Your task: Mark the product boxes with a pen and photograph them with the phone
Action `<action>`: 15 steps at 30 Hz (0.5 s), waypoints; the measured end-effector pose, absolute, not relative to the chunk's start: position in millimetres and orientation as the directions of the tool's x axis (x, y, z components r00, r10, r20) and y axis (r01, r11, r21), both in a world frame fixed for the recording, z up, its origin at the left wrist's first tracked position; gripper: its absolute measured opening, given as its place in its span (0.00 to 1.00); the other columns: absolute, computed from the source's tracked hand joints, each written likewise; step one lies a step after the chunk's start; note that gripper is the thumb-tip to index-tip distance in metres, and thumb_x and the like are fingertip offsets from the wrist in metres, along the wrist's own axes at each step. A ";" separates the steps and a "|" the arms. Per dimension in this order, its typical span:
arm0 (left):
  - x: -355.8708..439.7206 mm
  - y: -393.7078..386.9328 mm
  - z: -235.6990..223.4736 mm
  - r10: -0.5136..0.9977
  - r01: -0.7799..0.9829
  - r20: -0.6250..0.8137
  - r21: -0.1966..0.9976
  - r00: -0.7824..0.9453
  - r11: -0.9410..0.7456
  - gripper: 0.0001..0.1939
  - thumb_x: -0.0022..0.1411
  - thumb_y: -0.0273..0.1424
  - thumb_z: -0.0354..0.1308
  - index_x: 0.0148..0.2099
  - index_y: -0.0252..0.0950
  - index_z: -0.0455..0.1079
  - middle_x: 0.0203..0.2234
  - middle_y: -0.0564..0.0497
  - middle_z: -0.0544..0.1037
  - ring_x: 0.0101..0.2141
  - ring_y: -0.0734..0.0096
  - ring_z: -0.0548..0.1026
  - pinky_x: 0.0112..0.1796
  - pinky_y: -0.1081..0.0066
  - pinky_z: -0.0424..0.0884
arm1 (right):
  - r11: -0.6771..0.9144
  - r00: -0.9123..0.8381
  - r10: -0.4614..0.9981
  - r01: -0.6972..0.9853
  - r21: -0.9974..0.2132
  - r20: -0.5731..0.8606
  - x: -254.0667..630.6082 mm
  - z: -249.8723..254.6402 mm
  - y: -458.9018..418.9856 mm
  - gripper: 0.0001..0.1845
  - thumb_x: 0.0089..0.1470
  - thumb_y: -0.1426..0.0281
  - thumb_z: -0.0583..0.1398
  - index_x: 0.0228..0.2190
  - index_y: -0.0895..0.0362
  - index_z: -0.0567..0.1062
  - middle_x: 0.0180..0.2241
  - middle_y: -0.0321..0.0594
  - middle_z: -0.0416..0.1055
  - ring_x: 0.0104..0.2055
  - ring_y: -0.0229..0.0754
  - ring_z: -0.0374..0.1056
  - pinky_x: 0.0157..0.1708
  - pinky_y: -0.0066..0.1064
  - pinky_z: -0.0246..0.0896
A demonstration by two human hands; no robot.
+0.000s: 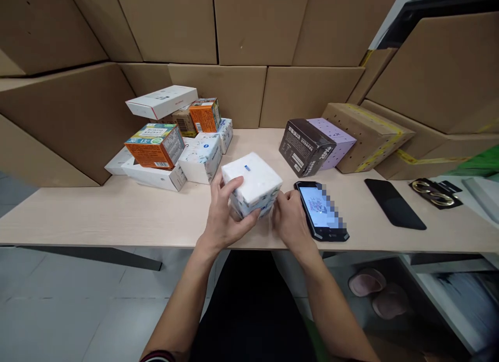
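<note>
A white tissue pack point(253, 180) with blue print, wrapped in film, is tilted in front of me near the table's front edge. My left hand point(226, 211) grips its left side, with the thumb along the lower front and fingers on the top and far side. Beside its right lower corner, my right hand point(290, 219) is curled with the fingers bent in. Whether those fingers pinch the wrapping is hidden. A black phone point(322, 211) with a lit, partly pixelated screen lies just right of my right hand.
Piled at the left are orange boxes point(154, 149), white tissue packs point(200, 156) and a flat white box point(161, 101). A dark box point(306, 146) and a purple box point(331, 138) stand right, near a black flat slab point(394, 203) and gold scissors point(434, 193). Cardboard walls point(241, 91) enclose the table.
</note>
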State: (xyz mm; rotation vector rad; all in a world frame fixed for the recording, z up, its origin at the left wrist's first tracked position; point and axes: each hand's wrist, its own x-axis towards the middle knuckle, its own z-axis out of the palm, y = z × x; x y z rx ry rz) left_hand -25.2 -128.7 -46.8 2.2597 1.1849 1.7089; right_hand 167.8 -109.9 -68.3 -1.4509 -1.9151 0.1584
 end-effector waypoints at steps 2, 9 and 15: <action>-22.2 -127.0 -49.9 0.635 0.555 0.760 0.473 0.135 -0.684 0.45 0.57 0.33 0.68 0.71 0.47 0.49 0.66 0.37 0.56 0.67 0.46 0.57 0.63 0.46 0.62 | 0.406 -0.053 0.856 0.684 -0.606 0.514 171.4 -67.1 -111.7 0.20 0.64 0.72 0.50 0.48 0.56 0.77 0.37 0.45 0.65 0.40 0.47 0.65 0.43 0.41 0.66; -23.2 -130.0 -64.1 0.613 0.570 0.780 0.449 0.126 -0.688 0.55 0.56 0.34 0.67 0.75 0.46 0.35 0.66 0.35 0.54 0.66 0.45 0.57 0.59 0.46 0.67 | 0.458 0.291 0.850 0.004 -0.889 0.440 181.6 -62.5 -113.5 0.14 0.56 0.72 0.60 0.45 0.54 0.77 0.37 0.37 0.74 0.38 0.39 0.72 0.43 0.36 0.68; -22.8 -131.9 -58.0 0.556 0.612 0.820 0.371 0.137 -0.698 0.53 0.52 0.33 0.67 0.73 0.46 0.43 0.62 0.38 0.52 0.65 0.44 0.57 0.58 0.43 0.67 | 0.619 0.474 0.742 -0.214 -0.756 0.474 182.4 -27.9 -118.1 0.13 0.55 0.66 0.68 0.36 0.52 0.68 0.24 0.26 0.71 0.26 0.33 0.68 0.30 0.27 0.66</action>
